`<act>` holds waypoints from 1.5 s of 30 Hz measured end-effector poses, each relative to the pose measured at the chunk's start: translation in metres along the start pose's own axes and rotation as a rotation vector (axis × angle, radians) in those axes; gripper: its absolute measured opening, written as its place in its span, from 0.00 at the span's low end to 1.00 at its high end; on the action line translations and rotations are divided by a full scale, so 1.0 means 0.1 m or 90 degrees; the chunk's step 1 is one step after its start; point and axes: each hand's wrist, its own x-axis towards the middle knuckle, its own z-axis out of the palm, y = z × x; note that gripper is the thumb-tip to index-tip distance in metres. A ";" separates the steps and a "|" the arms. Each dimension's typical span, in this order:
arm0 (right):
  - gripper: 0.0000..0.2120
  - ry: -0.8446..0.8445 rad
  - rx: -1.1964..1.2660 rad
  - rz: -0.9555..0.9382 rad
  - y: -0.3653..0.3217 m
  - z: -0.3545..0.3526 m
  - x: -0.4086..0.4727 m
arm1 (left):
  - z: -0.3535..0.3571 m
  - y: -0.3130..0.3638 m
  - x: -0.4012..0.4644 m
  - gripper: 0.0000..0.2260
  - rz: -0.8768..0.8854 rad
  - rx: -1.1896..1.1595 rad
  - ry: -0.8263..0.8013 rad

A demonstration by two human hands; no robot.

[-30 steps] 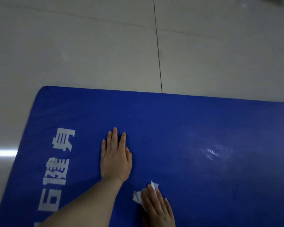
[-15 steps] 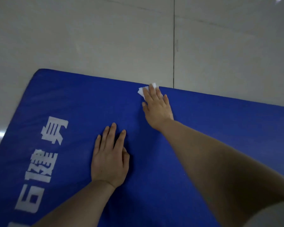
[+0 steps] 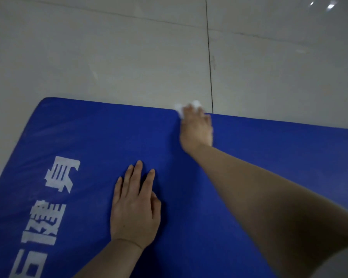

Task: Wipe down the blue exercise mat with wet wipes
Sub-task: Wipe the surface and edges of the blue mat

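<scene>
Two hands: both on the blue exercise mat (image 3: 269,157).
Left hand (image 3: 135,209): flat, fingers straight, steadying mat.
Right hand (image 3: 196,127): blurred, presses wet wipe (image 3: 179,109) at far edge.

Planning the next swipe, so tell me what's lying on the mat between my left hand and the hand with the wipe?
Nothing: in the head view, only bare blue mat lies between the left hand and the right hand pressing the wet wipe.

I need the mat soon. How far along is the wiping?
Done: can't tell; no wet streaks show. In hand: the right hand presses the wet wipe at the blue mat's far edge; the left hand rests flat. Left: probably most of it.
</scene>
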 end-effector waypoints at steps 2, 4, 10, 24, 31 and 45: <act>0.27 -0.067 -0.008 -0.144 -0.16 0.07 0.01 | 0.00 0.00 0.00 0.25 0.001 -0.002 -0.003; 0.29 -0.086 -0.032 -0.153 0.05 0.04 0.02 | 0.00 0.00 0.00 0.25 -0.001 -0.005 -0.009; 0.27 -0.006 0.038 0.121 1.22 -0.33 -0.24 | 0.03 0.00 0.01 0.24 -0.007 -0.002 -0.006; 0.32 -0.076 0.048 -0.174 -0.38 0.12 -0.43 | -0.01 0.00 0.01 0.26 -0.005 0.000 0.004; 0.32 -0.086 0.037 -0.015 0.32 -0.05 -0.53 | -0.02 0.01 0.01 0.23 -0.010 -0.013 -0.006; 0.32 -0.078 0.026 -0.002 0.36 0.00 -0.55 | -0.13 -0.39 0.09 0.28 0.045 0.031 -0.006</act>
